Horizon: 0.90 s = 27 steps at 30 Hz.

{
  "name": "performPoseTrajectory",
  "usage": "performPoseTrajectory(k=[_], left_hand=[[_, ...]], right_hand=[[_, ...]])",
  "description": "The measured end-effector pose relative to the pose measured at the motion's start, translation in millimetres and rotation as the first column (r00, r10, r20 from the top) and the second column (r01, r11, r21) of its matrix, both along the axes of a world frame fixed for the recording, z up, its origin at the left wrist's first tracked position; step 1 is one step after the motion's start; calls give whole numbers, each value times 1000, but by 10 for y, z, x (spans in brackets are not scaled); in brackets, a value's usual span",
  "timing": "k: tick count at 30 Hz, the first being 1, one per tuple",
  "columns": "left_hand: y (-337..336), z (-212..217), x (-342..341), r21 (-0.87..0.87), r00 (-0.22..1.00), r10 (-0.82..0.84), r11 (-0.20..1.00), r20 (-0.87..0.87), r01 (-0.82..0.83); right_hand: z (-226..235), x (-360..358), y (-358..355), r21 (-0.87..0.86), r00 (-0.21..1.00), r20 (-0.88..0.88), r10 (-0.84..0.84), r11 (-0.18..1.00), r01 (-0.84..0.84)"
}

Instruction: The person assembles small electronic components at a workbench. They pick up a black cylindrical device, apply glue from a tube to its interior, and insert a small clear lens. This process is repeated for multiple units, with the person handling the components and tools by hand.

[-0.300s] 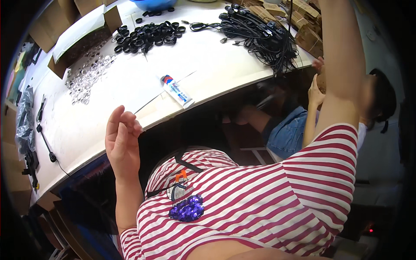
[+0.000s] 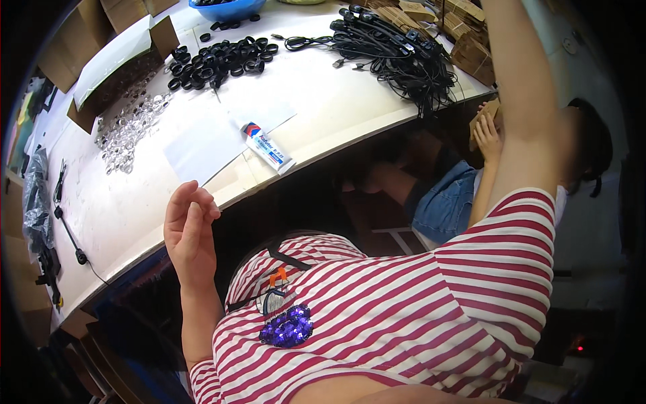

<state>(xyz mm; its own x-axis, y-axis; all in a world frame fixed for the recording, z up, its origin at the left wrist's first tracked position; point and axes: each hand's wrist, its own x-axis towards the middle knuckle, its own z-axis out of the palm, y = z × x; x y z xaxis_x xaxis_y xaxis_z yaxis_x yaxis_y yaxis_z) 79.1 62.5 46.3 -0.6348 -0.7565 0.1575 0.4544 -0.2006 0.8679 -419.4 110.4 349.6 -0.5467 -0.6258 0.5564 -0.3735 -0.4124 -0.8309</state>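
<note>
My left hand [image 2: 190, 225] is raised at the table's front edge, fingers loosely curled and thumb a little apart, with nothing seen in it. Nearest to it, a sheet of white paper [image 2: 198, 153] lies on the white table [image 2: 323, 111]. A white tube with blue and red print [image 2: 268, 147] rests at the paper's right side, close to the edge. My right arm [image 2: 525, 74] stretches up past the top of the picture, so my right hand is out of sight.
Black rings [image 2: 219, 62], clear rings [image 2: 128, 135] and a bundle of black cables [image 2: 397, 54] cover parts of the table. An open cardboard box [image 2: 118, 57] and a blue bowl [image 2: 229, 9] stand behind. At right, another person's hand [image 2: 488, 137] holds brown cardboard.
The view has shifted slightly, so the table's things sit a little further left. My left hand keeps its curled pose. The other person's hands and cardboard show more plainly.
</note>
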Motion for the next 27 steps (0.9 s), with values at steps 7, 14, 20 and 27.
performPoseTrajectory(k=[7,14,20,27], left_hand=[[19,-50,11,-18,996,-19,1000,88,20],[-1,-90,33,-14,988,-2,1000,152,4],[50,73,116,-142,974,-105,981,202,136],[243,412,241,-639,908,-128,749,-400,-176]], right_hand=[[-1826,-493,323,180,569,-743,-353,713,677],[-2611,-794,513,271,350,-925,-147,390,880],[-2631,-827,271,220,205,-975,83,461,860],[-2465,-1147,71,-13,-233,-966,115,875,484]])
